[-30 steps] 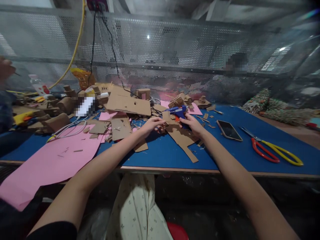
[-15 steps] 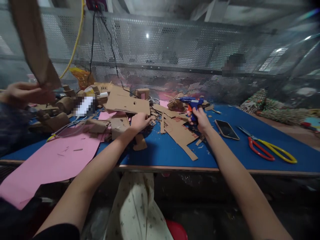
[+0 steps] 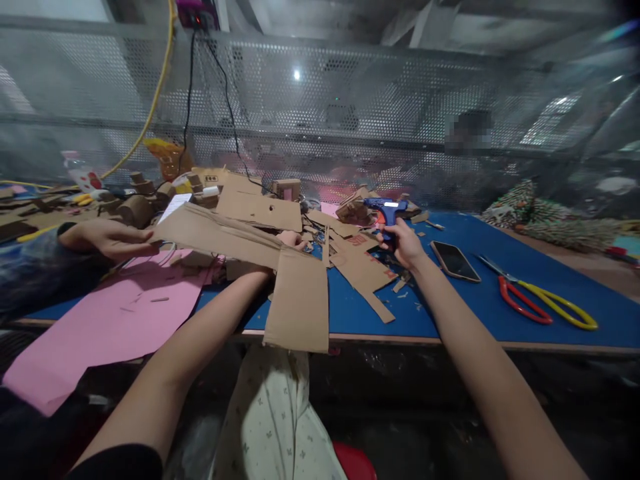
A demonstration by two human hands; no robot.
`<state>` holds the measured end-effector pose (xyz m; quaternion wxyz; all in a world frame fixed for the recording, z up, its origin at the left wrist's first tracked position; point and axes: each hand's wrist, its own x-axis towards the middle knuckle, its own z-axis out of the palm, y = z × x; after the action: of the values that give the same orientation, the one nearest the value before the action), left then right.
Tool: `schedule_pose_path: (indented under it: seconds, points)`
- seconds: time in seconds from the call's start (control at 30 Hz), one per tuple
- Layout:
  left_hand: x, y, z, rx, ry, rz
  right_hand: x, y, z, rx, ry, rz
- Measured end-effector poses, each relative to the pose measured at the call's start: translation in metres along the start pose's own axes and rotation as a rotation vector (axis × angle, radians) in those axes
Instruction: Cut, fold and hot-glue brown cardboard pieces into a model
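My right hand (image 3: 407,244) is wrapped around the grip of a blue glue gun (image 3: 386,205), its nozzle pointing left above the cardboard scraps. Only part of my left hand (image 3: 294,241) shows, by the lower edge of a flat cardboard sheet (image 3: 260,208); its fingers are mostly hidden. A long bent cardboard piece (image 3: 301,293) hangs in front of it, covering my left wrist. The far end of that piece is pinched by a co-worker's hand (image 3: 115,240) coming from the left.
Cut cardboard (image 3: 363,263) and small scraps litter the blue table (image 3: 345,313). To the right lie a phone (image 3: 455,260) and scissors (image 3: 535,297) with red and yellow handles. Pink paper (image 3: 115,320) overhangs the front edge at left. A perforated metal screen (image 3: 320,107) stands behind.
The co-worker's hand has brought the long cardboard piece down from the upper left to in front of my left hand. My right hand and the glue gun have hardly moved.
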<state>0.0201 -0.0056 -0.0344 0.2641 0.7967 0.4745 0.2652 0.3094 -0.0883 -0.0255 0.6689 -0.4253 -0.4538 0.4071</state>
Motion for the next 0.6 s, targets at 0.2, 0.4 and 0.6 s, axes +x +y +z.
schedule_pose_path:
  seconds: [0.2,0.4,0.6]
  points:
    - [0.001,-0.003,-0.014,-0.102,-0.065,0.006,0.004,0.003,-0.003,-0.025,0.084,-0.031]
    - [-0.006,0.000,-0.037,-0.646,-0.321,-0.073,0.004,0.002,-0.003,-0.028,0.131,-0.074]
    - [-0.017,-0.005,-0.051,-0.903,-0.687,-0.231,0.005,0.000,-0.006,-0.051,0.209,-0.089]
